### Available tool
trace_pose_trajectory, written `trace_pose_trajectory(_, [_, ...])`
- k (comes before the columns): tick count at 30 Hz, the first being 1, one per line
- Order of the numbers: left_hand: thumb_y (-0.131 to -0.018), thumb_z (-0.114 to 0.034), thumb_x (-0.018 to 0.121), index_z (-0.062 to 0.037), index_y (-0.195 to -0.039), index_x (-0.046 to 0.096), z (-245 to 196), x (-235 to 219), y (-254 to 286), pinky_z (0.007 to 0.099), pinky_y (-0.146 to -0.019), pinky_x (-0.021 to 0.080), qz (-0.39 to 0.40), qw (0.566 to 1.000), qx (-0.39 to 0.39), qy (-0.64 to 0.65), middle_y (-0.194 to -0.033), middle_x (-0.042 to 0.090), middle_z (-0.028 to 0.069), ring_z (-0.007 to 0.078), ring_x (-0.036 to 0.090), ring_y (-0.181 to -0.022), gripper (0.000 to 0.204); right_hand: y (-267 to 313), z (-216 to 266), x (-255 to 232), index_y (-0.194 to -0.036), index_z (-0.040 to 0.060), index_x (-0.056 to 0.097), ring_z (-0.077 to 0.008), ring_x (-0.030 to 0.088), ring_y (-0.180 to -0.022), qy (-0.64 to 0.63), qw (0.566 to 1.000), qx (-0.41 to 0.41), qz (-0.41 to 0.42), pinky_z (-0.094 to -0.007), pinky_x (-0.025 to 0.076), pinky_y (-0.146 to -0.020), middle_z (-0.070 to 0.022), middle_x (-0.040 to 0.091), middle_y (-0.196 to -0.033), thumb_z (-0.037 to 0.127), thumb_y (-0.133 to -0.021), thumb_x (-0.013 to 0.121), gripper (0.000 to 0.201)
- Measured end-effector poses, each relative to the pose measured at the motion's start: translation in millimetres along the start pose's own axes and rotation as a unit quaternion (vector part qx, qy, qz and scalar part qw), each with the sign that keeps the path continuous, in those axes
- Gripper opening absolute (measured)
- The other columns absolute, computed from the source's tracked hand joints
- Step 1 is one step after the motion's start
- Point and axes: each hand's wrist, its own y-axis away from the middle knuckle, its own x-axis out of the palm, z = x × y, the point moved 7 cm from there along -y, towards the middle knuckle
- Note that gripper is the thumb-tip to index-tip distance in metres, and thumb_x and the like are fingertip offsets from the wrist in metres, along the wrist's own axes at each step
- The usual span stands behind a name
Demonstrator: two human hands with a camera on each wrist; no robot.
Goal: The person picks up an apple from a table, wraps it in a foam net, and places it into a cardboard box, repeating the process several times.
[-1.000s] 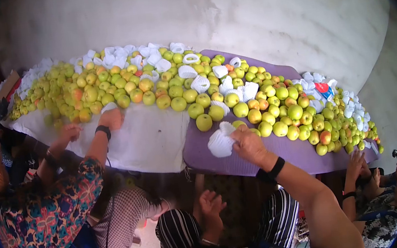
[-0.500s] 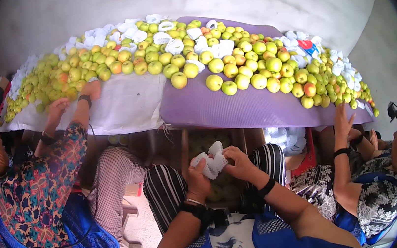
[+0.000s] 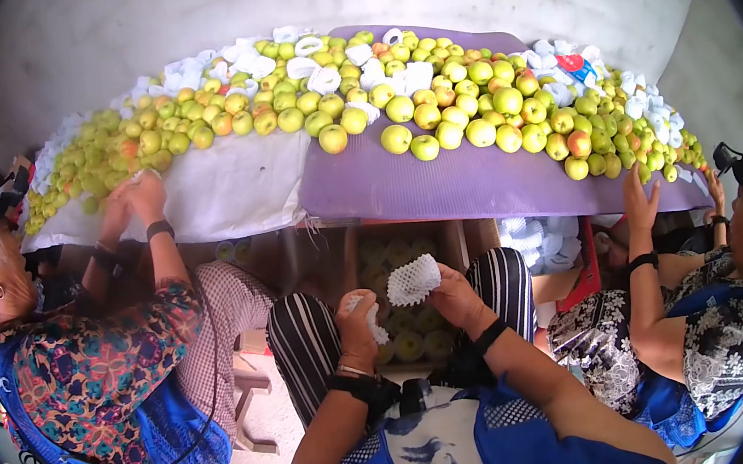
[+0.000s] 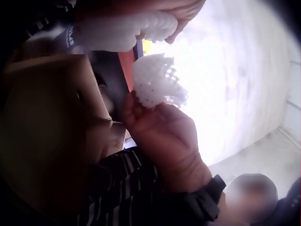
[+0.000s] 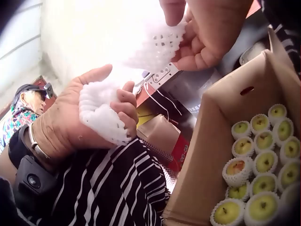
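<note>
Over the carton between the person's knees, my right hand (image 3: 456, 299) pinches a white foam fruit net (image 3: 413, 282) by its edge. Beside it, on the left, my left hand (image 3: 357, 332) holds a second foam net (image 5: 101, 113) with the fingers curled over it. In the right wrist view that net lies folded against the palm and looks flattened. The right hand's net (image 4: 157, 80) stands up from thumb and fingertips in the left wrist view. Below the hands, the open carton (image 5: 207, 122) holds rows of green-yellow apples (image 5: 263, 162) in foam nets.
A heap of loose apples (image 3: 477, 108) with scattered foam nets covers the purple mat (image 3: 440, 188) and white cloth (image 3: 235, 179) ahead. People sit working on the left (image 3: 99, 358) and right (image 3: 669, 316). More foam nets (image 3: 540, 244) are under the table at right.
My right hand has come back from the table edge with white foam to above the carton. The hands met around the nets, then drew apart, leaving one net in each.
</note>
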Motion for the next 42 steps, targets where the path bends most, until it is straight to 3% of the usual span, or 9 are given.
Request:
trace_pose_trajectory(4, [-0.067,-0.005,0.066,-0.0041,-0.084,0.056,-11.1,10.2,7.4,0.022,-0.052,0.041,0.01,0.988,0.077,-0.135,-0.07,0.057,0.0024,0.0082,0.051,-0.058,0.02,-1.9,-5.1,3.7,-0.107,0.0035,0.053,-0.0208,0.057,-0.096,0.022,0.999,-0.018,-0.014,-0.032,0.046,-0.082,-0.0083,0.059,-0.102,0.002,-0.077,0.047,0.03])
trace_pose_trajectory(8, [-0.065,-0.009,0.072,-0.0023,-0.086,0.059,-21.6,34.0,18.0,0.0231,-0.06,0.045,0.108,0.876,0.237,-0.405,-0.073,0.059,0.0028,0.0096,0.056,-0.065,0.025,-5.0,-26.7,-11.3,-0.104,0.0018,0.051,-0.0153,0.055,-0.09,0.108,0.994,0.014,-0.021,-0.0275,0.044,-0.077,-0.0057,0.056,-0.097,-0.002,-0.075,0.041,0.031])
trace_pose_trajectory(15, [-0.063,-0.011,0.072,-0.0003,-0.087,0.059,-12.7,37.7,15.2,0.0244,-0.062,0.046,0.093,0.836,0.216,-0.496,-0.075,0.062,0.0048,0.01,0.057,-0.067,0.029,0.9,-29.9,5.2,-0.104,0.001,0.05,-0.0104,0.05,-0.084,0.253,0.967,0.032,0.028,-0.0242,0.042,-0.075,-0.0034,0.053,-0.093,0.001,-0.077,0.041,0.028])
trace_pose_trajectory(18, [-0.067,-0.009,0.07,0.0002,-0.087,0.059,-4.8,30.5,5.1,0.0241,-0.061,0.047,0.114,0.889,0.145,-0.418,-0.076,0.063,0.006,0.0115,0.058,-0.066,0.025,0.2,-31.0,6.0,-0.106,0.0007,0.048,-0.0113,0.05,-0.087,0.167,0.983,0.071,0.034,-0.0244,0.042,-0.077,-0.0042,0.053,-0.095,0.003,-0.078,0.044,0.029])
trace_pose_trajectory(20, [-0.072,-0.006,0.066,-0.0002,-0.087,0.058,6.1,30.2,8.0,0.0232,-0.059,0.047,0.135,0.983,-0.062,-0.105,-0.077,0.062,0.0071,0.0118,0.059,-0.066,0.018,1.3,-31.6,7.3,-0.109,0.0006,0.046,-0.0121,0.051,-0.088,0.079,0.992,0.094,0.04,-0.0248,0.042,-0.077,-0.005,0.053,-0.096,0.004,-0.079,0.045,0.031])
trace_pose_trajectory(29, [-0.081,-0.007,0.059,-0.0022,-0.087,0.056,27.1,21.2,-0.2,0.026,-0.06,0.05,0.194,0.97,-0.145,0.019,-0.081,0.061,0.0075,0.0154,0.06,-0.068,0.008,1.5,-17.1,15.4,-0.115,0.0007,0.038,-0.0143,0.054,-0.085,0.096,0.992,0.071,0.032,-0.0251,0.046,-0.071,-0.01,0.051,-0.102,0.001,-0.077,0.049,0.04])
trace_pose_trajectory(38, [-0.081,-0.005,0.056,-0.0012,-0.087,0.056,-1.4,43.8,18.9,0.0302,-0.067,0.051,0.224,0.957,-0.155,0.103,-0.083,0.062,0.0092,0.0185,0.061,-0.074,0.007,-2.3,-21.0,-19.9,-0.097,-0.0005,0.055,-0.0149,0.056,-0.068,0.107,0.989,0.067,-0.075,-0.0254,0.046,-0.06,-0.0079,0.059,-0.082,0.009,-0.083,0.051,0.017])
trace_pose_trajectory(41, [-0.078,-0.004,0.057,-0.0012,-0.087,0.056,-5.4,45.7,20.8,0.031,-0.066,0.05,0.239,0.95,-0.148,0.134,-0.082,0.062,0.01,0.0188,0.061,-0.073,0.009,1.3,-20.3,-20.2,-0.098,0.0002,0.056,-0.0168,0.058,-0.072,0.041,0.986,0.144,-0.078,-0.0279,0.047,-0.063,-0.008,0.06,-0.086,0.015,-0.084,0.052,0.021])
trace_pose_trajectory(42, [-0.078,-0.004,0.057,-0.0012,-0.087,0.056,-0.7,40.8,16.7,0.031,-0.066,0.05,0.239,0.95,-0.148,0.133,-0.082,0.062,0.01,0.0188,0.061,-0.073,0.009,-1.5,-18.4,-9.4,-0.098,0.0004,0.056,-0.0179,0.058,-0.074,-0.056,0.989,0.139,0.0,-0.0294,0.048,-0.065,-0.0082,0.061,-0.087,0.018,-0.084,0.053,0.022])
